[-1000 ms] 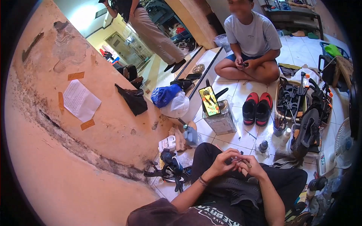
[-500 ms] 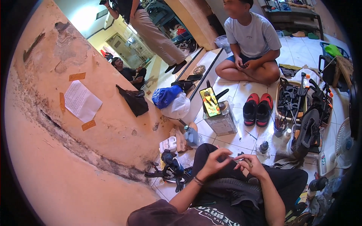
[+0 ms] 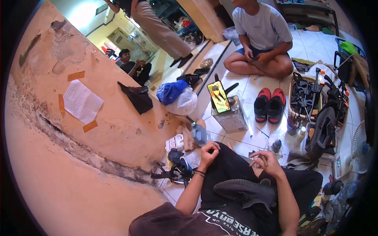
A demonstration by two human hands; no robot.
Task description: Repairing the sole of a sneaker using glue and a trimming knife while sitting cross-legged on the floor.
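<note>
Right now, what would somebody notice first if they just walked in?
Probably the phone with its bright lit screen, propped on a box in the middle of the tiled floor, with red-and-black shoes beside it. Nearer, the left hand and the right hand are raised apart above a dark shoe lying on the person's lap.

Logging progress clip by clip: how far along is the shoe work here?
Done: nothing on the dark shoe in the lap shows a finished step. In hand: the right hand pinches a thin stick-like tool, too small to identify; the left hand is raised and curled, apparently empty. Neither hand touches the shoe. Left: seemingly the shoe work itself. The red-and-black pair sits apart on the tiles.
</note>
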